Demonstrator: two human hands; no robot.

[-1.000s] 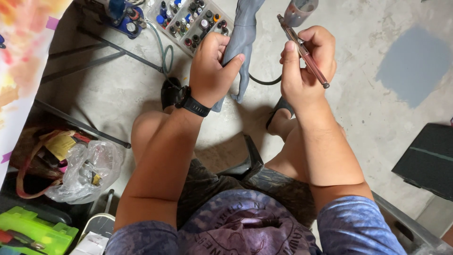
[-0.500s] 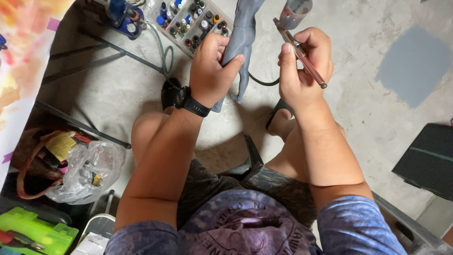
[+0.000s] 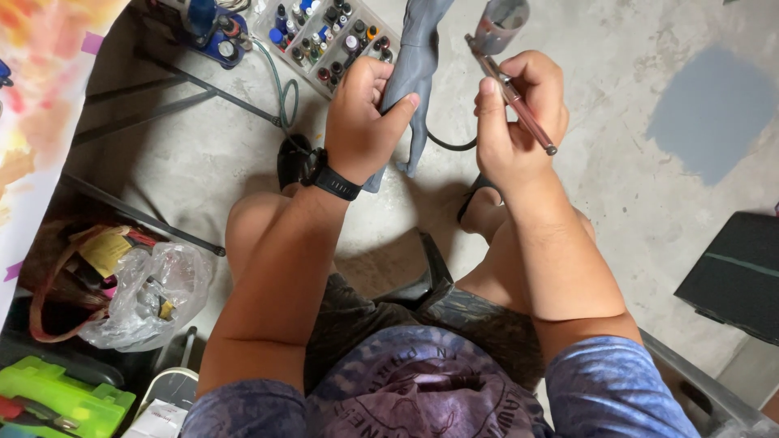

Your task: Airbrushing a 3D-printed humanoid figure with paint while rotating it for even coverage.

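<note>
The left hand [image 3: 361, 122] grips a smooth grey plastic figure [image 3: 415, 73]; its top is cut off. The right hand [image 3: 519, 122] pinches a thin pink metal airbrush [image 3: 511, 93].

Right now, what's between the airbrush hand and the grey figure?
Head view: nothing solid. Only a narrow gap of bare concrete floor separates the right hand, holding the airbrush, from the grey figure gripped by the left hand.
</note>
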